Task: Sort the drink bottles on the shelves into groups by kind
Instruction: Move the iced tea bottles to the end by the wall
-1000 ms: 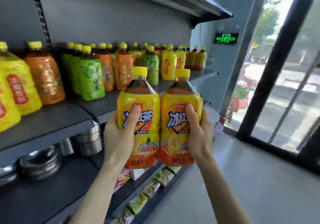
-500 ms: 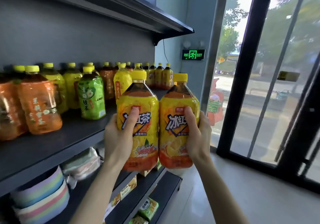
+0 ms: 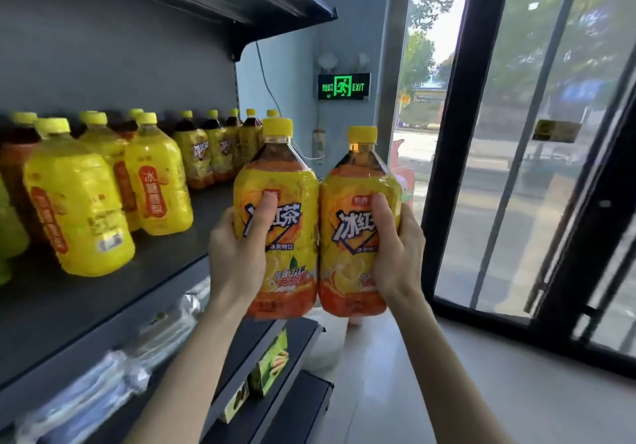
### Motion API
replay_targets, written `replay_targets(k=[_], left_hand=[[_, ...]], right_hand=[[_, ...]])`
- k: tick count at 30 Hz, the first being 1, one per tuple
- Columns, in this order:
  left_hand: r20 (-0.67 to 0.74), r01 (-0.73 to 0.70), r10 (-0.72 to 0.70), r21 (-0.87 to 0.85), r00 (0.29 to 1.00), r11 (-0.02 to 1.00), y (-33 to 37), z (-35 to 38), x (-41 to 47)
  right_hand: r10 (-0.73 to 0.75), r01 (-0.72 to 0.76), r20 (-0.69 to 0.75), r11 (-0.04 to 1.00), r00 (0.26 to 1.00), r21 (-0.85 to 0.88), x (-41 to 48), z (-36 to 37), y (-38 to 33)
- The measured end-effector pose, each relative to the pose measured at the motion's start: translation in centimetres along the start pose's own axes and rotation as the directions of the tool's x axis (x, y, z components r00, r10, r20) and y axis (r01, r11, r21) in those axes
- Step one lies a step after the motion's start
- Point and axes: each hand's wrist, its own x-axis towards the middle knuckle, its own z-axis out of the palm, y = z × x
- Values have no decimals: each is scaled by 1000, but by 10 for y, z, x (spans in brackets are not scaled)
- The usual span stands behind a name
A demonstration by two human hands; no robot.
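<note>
Dark shelf (image 3: pixel 165 264) by a glass door (image 3: pixel 516 168). Held just off its front edge, touching: first iced-tea bottle (image 3: pixel 285 237) clasped mid-label in left hand (image 3: pixel 237 254), second iced-tea bottle (image 3: pixel 351 237) in right hand (image 3: pixel 395 254). Judged full, heavy, slick-sleeved; best gripped mid-body.

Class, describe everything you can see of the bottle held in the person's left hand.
The left-hand bottle is clear plastic, yellow-capped, dark tea showing at its shoulder, with a yellow-orange wrap bearing white characters. Upright and off the shelf, it is gripped by the left hand, its side touching the matching bottle.
</note>
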Motion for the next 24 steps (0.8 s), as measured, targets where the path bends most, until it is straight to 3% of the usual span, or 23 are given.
replay_targets(k=[9,24], left_hand=[[-166,57,-39,102,985,993,-76,88,130],[-480,71,65,259,875,963,-183,109,297]], right_hand=[[-36,31,135,999,990,35,174,42,92],[-62,-32,430,978,901,207,341,188,200]])
